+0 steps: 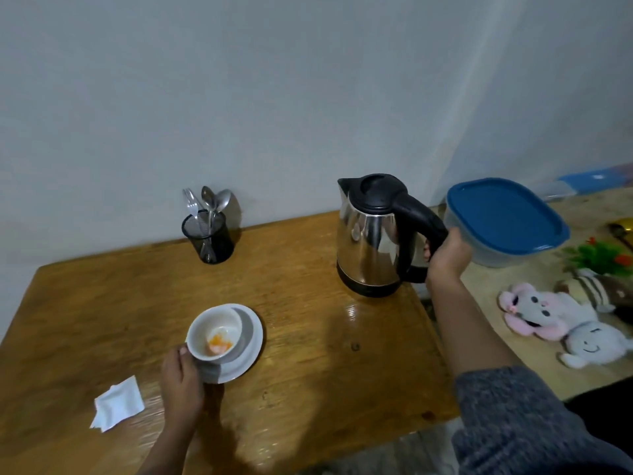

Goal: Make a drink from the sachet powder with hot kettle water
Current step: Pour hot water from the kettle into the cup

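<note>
A white cup (214,332) with orange powder in its bottom sits on a white saucer (251,341) near the front left of the wooden table (308,337). My left hand (181,385) grips the cup and saucer at their near edge. A steel kettle (370,234) with a black lid and handle stands at the table's back right. My right hand (448,255) is closed around the kettle's handle. An opened white sachet (118,404) lies flat to the left of my left hand.
A black mesh holder (208,238) with spoons and a fork stands against the wall. On a lighter surface to the right are a blue-lidded plastic container (507,221), soft toys (561,317) and a small artificial plant (599,257).
</note>
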A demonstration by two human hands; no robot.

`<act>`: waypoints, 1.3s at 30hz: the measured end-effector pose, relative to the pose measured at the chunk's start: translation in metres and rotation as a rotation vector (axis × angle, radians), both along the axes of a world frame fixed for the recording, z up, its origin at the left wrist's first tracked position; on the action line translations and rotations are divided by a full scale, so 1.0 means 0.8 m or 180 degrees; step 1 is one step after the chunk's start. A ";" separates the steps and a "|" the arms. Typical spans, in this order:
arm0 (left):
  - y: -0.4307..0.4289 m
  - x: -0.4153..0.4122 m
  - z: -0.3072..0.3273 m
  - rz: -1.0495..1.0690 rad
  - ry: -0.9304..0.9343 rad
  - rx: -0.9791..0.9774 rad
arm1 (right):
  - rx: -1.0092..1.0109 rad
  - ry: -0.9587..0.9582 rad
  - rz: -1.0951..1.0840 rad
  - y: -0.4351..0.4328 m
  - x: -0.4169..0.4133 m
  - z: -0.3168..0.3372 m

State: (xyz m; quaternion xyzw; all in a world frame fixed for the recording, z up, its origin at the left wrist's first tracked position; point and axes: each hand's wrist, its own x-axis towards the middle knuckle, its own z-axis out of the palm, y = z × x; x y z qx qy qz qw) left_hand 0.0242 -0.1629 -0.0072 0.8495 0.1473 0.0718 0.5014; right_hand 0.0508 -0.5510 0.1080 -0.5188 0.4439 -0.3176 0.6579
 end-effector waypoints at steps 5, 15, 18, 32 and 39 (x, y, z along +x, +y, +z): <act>0.007 -0.003 0.003 -0.0217 0.0086 -0.0023 | -0.1124 0.0369 0.0236 0.016 0.015 0.041; 0.021 0.004 0.010 -0.0749 0.0139 -0.0088 | -0.2379 0.0787 0.1076 0.097 0.033 0.129; 0.028 0.008 0.011 -0.0865 0.0177 -0.0125 | -0.2644 0.0973 0.1403 0.132 0.035 0.128; 0.049 0.021 0.022 -0.1235 0.0394 0.0044 | -0.3769 0.1279 0.2730 0.238 0.044 0.117; 0.052 0.022 0.023 -0.1288 0.0407 0.0089 | -0.4150 0.1265 0.2920 0.256 0.053 0.117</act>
